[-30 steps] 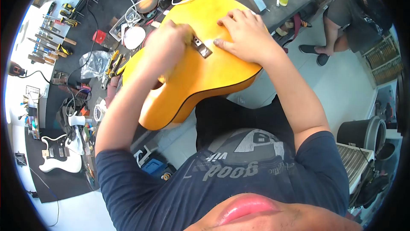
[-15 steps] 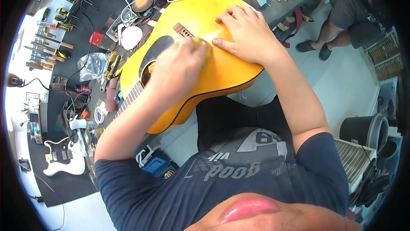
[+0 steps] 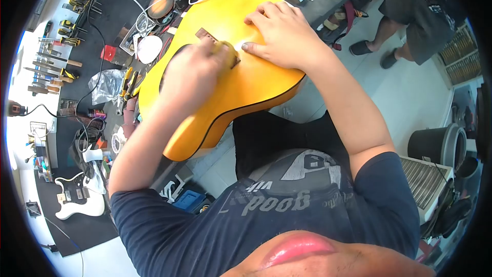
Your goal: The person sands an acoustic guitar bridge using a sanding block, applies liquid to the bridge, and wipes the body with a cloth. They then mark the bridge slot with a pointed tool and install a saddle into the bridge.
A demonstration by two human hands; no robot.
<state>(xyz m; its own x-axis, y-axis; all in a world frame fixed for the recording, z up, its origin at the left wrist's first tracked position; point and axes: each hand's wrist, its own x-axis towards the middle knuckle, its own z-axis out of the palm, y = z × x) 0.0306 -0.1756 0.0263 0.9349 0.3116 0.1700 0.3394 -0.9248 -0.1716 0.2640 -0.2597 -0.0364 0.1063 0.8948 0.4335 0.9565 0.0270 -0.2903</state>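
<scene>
Cloth (image 3: 225, 54) gripped in left hand (image 3: 190, 74), we apparently rub a guitar (image 3: 246, 88); another stroke would need our spread right hand (image 3: 285, 33) steady.

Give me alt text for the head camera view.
A yellow guitar lies under two bare hands: the right hand rests on its top, while the blurred left hand holds something yellow at the bridge. Pliers lie nearby.
</scene>
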